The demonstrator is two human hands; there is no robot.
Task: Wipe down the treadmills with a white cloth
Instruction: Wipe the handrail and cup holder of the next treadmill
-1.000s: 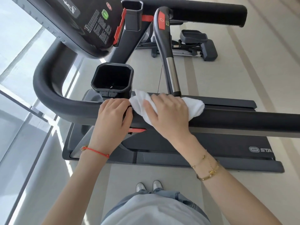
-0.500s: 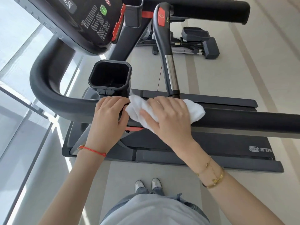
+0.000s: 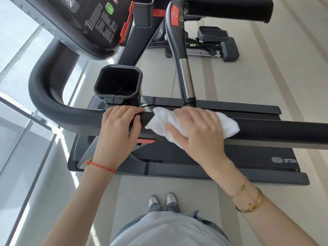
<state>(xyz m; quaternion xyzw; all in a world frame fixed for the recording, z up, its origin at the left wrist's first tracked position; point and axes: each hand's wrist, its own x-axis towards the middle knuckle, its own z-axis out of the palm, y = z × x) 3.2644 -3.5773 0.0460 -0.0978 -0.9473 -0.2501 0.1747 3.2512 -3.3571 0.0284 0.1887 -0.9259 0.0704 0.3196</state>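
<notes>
White cloth [image 3: 179, 125] has slid slightly right along the rail [image 3: 275, 130] since earlier; we see it bunched, crumpled. Right hand [image 3: 197, 132] clamps it; left hand [image 3: 119, 126] grips rail.

Fluffy white cloth [image 3: 192, 124]; matt black handrail [image 3: 276, 129].

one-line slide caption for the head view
Right hand presses white cloth on treadmill handrail; left hand grips the rail.
</notes>
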